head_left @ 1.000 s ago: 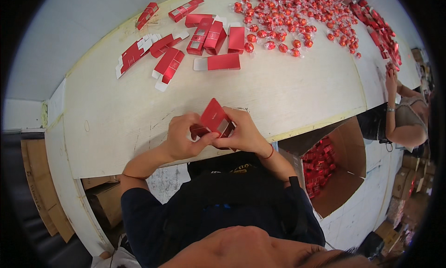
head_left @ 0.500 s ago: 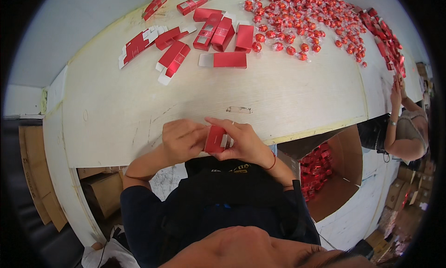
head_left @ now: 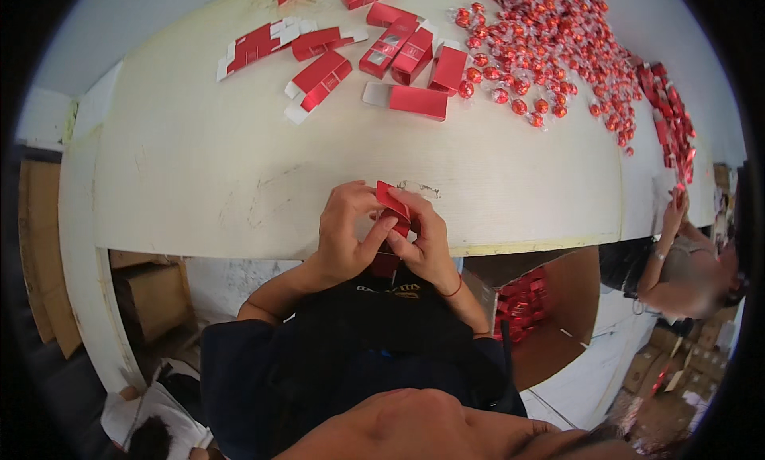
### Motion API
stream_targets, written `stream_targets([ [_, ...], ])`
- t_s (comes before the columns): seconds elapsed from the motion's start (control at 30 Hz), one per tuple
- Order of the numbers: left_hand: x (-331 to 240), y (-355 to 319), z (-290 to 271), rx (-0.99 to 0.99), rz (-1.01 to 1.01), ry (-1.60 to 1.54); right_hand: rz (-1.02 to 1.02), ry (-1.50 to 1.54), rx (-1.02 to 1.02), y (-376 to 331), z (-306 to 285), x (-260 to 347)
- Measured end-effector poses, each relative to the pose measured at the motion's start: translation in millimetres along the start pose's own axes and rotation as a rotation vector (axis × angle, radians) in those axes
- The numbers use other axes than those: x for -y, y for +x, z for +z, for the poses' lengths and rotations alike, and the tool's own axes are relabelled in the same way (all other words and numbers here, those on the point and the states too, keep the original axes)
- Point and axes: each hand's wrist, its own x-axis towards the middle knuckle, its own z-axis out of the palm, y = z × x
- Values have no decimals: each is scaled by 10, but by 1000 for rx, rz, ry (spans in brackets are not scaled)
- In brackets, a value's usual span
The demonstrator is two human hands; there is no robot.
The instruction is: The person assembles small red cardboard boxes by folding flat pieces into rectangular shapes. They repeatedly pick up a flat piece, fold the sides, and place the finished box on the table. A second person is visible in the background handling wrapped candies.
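Both hands hold one red carton [head_left: 403, 226] at the near edge of the worktop [head_left: 239, 165], close to the person's front. The left hand [head_left: 347, 225] closes around its left side, thumb laid across toward the middle; the right hand [head_left: 424, 235] grips it from the right, fingers bent at the top and thumb lower down. Half a second ago the carton shows a compact red face between the hands; now a red flap [head_left: 390, 197] stands up at the far end, its tip against the right fingers. The right hand, earlier clear of the dark scuff mark [head_left: 421, 189] on the worktop, now comes up to it in view. Farther off, the loose red cartons [head_left: 418, 101] keep their arrangement, left of the heap of red-wrapped candies [head_left: 550, 46]. An open cardboard box [head_left: 574, 301] stands to the right, below the worktop edge.
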Motion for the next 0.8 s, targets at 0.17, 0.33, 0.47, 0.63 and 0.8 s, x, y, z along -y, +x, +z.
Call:
stream_targets([
  [0.17, 50, -154, 173, -172, -275, -529, -163, -142, -92, 9, 8, -27],
  [0.33, 50, -267, 19, 277, -463, -742, -340, -203, -153, 47, 5, -1],
  [0.47, -78, -216, 12, 361, -363, -434, -311, 11, -157, 65, -31, 11],
  [0.63, -133, -179, 27, 442, -380, -403, -296, -108, -126, 104, -86, 217],
  [0.8, -159, -178, 13, 478, -340, -329, -340, 85, -208, 88, -48, 202],
])
